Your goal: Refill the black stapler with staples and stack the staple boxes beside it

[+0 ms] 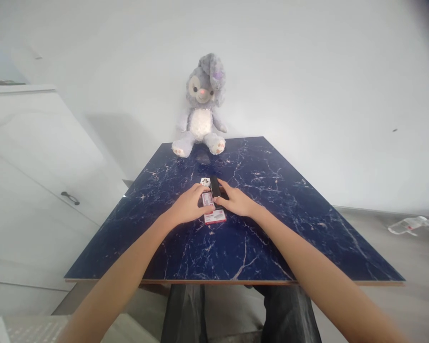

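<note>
One pinkish packet [207,198] by left hand [188,205], one black block [215,186] by right hand [238,201]!
Likely light, stiff: pinch long sides; can't tell if gripped.

Single head-worn view, directed forward and down: my legs [186,314] appear close at the lower edge, the blue surface [214,257] spreads before me at mid-range, the pale wall [307,71] stands beyond.

The box [215,217] is red and white, the tabletop [289,190] white-veined blue.
</note>
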Motion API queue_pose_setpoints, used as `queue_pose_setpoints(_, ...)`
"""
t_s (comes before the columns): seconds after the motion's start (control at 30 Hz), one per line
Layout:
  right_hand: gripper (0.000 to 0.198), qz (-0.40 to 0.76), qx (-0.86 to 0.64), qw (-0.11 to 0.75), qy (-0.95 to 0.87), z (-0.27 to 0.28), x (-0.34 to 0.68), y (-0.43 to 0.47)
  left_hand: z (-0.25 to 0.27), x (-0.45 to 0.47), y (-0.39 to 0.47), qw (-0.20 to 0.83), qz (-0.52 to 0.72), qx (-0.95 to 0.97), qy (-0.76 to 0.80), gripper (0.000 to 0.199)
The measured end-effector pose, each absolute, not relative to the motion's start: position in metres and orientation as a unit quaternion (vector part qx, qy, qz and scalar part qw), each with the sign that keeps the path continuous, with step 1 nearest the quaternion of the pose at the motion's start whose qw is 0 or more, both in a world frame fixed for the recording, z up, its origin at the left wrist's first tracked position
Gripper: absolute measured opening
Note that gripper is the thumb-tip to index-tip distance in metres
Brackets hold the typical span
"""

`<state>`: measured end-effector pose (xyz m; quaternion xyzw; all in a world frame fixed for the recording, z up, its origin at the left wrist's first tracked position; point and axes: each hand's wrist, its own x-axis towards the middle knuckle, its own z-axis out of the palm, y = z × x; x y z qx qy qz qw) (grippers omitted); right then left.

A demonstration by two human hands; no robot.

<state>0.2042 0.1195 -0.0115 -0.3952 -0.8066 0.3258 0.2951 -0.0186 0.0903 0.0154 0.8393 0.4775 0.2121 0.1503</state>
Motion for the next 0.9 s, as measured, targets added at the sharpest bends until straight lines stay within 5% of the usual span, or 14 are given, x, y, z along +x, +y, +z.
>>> queue_pose_setpoints(0.17,0.074,0.302,-0.411,0.275,-0.815,-0.008,0.203,0.117,0.036,-0.025,0.081,0.091,0.17,0.839,0.509,0.039)
queue_pose_setpoints(0.5,0.075,0.282,-0.411,0.265,-0.826,-0.008,0.202,0.118,0.045,-0.032,0.073,0.343,0.015,0.856,0.387,0.03)
queue_pose_setpoints(0.9,0.076,0.272,-0.401,0.279,-0.829,-0.016,0.203,0.124,0.057,-0.047,0.08,0.288,0.023,0.843,0.454,0.047)
